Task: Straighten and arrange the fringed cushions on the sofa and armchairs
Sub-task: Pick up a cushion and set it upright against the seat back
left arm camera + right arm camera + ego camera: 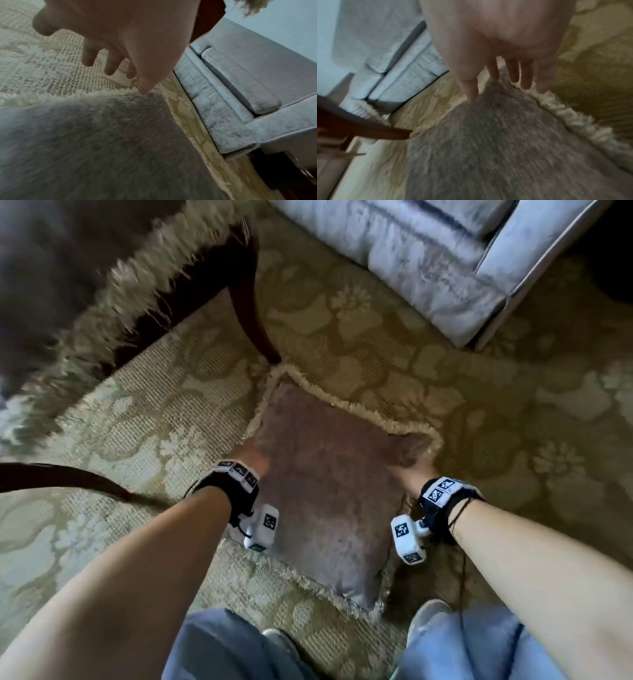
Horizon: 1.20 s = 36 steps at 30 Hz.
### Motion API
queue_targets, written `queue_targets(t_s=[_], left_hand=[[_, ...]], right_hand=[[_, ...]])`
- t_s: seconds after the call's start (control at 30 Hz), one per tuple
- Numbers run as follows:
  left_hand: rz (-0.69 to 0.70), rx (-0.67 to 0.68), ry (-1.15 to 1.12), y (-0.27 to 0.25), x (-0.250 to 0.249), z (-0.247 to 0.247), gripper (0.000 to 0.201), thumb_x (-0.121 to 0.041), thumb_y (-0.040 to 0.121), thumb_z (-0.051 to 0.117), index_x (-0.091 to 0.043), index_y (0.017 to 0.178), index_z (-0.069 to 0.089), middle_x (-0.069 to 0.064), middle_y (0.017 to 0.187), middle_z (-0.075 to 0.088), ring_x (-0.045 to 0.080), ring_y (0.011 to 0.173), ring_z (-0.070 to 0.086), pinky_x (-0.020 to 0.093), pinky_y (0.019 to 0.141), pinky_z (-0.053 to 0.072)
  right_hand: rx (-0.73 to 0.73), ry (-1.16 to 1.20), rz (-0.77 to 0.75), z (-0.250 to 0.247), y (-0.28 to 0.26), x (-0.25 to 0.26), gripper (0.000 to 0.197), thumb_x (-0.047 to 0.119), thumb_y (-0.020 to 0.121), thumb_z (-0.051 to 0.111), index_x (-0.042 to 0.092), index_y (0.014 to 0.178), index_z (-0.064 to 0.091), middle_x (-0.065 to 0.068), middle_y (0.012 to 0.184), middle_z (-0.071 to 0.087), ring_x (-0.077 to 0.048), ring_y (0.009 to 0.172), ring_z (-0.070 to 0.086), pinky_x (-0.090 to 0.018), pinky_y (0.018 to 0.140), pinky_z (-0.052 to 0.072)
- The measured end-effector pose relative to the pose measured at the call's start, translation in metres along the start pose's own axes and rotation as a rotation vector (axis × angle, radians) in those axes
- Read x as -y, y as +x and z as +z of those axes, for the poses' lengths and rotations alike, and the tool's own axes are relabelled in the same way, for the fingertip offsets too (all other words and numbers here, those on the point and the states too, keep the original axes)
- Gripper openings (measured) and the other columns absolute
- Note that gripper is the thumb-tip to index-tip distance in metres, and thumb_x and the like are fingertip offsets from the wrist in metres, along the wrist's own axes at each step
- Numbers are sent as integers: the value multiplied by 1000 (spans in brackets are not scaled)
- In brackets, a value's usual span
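Observation:
A mauve velvet cushion with a cream fringe lies on the patterned rug in front of my feet. My left hand is at its left edge. In the left wrist view the left hand has its thumb tip touching the cushion beside the fringe, and its fingers hang loosely over the rug. My right hand is at the cushion's far right corner. In the right wrist view the right hand has straight fingers over the fringe, thumb on the cushion.
A pale grey-blue sofa stands at the back right. A dark wooden chair leg comes down just beyond the cushion's far corner, under a dark seat with a long fringe. The rug spreads to the left; my shoes are just behind.

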<state>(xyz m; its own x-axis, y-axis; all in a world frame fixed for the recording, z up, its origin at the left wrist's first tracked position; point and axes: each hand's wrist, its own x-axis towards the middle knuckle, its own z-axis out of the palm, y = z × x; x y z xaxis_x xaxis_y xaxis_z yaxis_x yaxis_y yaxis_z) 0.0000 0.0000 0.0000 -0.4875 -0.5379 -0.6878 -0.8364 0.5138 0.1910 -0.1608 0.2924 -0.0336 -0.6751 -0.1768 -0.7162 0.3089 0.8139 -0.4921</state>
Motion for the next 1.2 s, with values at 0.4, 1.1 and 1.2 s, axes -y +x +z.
queue_targets(t_s=[0.4, 1.1, 1.2], left_hand=[[-67, 6, -723, 67, 44, 74, 109, -64, 50, 85, -22, 140, 42, -1, 131, 60, 24, 118, 58, 47, 104, 45], [-200, -241, -701, -36, 3, 10, 38, -28, 94, 60, -6, 125, 60, 16, 123, 66, 34, 114, 62, 33, 91, 46], [-218, -246, -739, -84, -8, -28, 39, -31, 93, 61, -7, 124, 62, 17, 122, 67, 34, 112, 63, 31, 88, 46]], right_hand=[[60, 343, 241, 65, 70, -74, 121, 82, 33, 79, 26, 136, 54, 3, 130, 64, -27, 110, 65, -45, 100, 50], [5, 673, 210, 10, -11, -16, 87, 49, 52, 85, 14, 127, 59, -10, 110, 72, -30, 94, 71, -52, 87, 56], [-59, 662, 175, -23, -31, 0, 103, 56, 38, 87, 19, 128, 55, -5, 118, 68, -28, 103, 67, -50, 96, 52]])
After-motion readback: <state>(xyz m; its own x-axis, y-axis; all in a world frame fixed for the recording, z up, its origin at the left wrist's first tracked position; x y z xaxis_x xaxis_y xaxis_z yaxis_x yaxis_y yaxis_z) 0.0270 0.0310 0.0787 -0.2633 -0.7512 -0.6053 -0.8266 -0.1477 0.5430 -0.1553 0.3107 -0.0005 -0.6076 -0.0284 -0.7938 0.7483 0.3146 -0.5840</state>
